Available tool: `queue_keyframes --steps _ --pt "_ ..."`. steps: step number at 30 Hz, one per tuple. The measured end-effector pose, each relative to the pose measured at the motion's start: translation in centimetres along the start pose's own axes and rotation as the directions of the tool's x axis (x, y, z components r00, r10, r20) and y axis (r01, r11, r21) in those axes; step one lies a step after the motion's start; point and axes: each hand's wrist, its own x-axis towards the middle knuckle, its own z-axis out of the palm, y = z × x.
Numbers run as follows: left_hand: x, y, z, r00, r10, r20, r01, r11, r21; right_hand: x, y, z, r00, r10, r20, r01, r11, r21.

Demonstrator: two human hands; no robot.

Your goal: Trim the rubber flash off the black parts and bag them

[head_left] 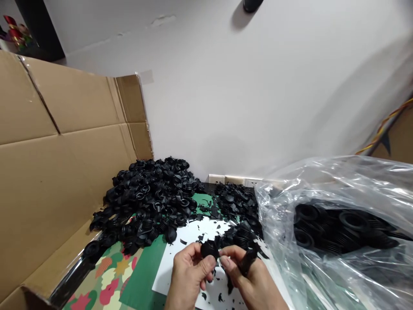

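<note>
My left hand (190,275) is closed on a small, dark, rounded black rubber part (209,249), held between thumb and fingers over a white sheet (164,275). Close against its right edge, the thumb and forefinger of my right hand (248,275) are pinched together. Black rubber scraps (248,261) are caught in the other fingers of that hand. Whatever lies between its fingertips is too small to make out. Loose trimmings are scattered on the sheet, and a few ribbed black rubber pieces (243,234) lie just beyond my hands.
A large heap of black rubber bellows parts (151,193) rises at the left, beside a cardboard box wall (80,99). Behind the sheet sits a smaller pile of black pieces (235,200). At right, a clear plastic bag (277,224) holds ribbed black rubber bellows (342,228).
</note>
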Motion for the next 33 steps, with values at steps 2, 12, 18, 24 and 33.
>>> queue_keyframes --steps 2,12,18,24,33 --pt "0.0 0.1 -0.4 0.998 0.061 -0.029 -0.06 0.997 0.041 0.0 -0.2 -0.3 0.999 -0.02 -0.043 0.017 0.997 -0.07" --pt "-0.6 0.2 0.3 0.922 0.387 -0.003 -0.358 0.856 0.373 0.3 -1.0 0.5 0.997 -0.063 0.044 0.07 0.982 -0.173" --pt "-0.6 1.1 0.0 0.949 0.293 0.114 -0.313 0.849 0.425 0.3 -1.7 -0.1 0.995 0.001 0.099 0.007 0.997 -0.083" --pt "-0.8 2.0 -0.2 0.957 0.253 0.142 -0.288 0.893 0.345 0.4 -1.8 -0.4 0.981 -0.165 0.098 0.188 0.929 -0.318" --pt "-1.5 2.6 -1.5 0.996 0.019 0.091 -0.029 0.994 0.109 2.2 -2.6 -4.1 0.99 -0.022 -0.14 -0.035 0.921 -0.387"
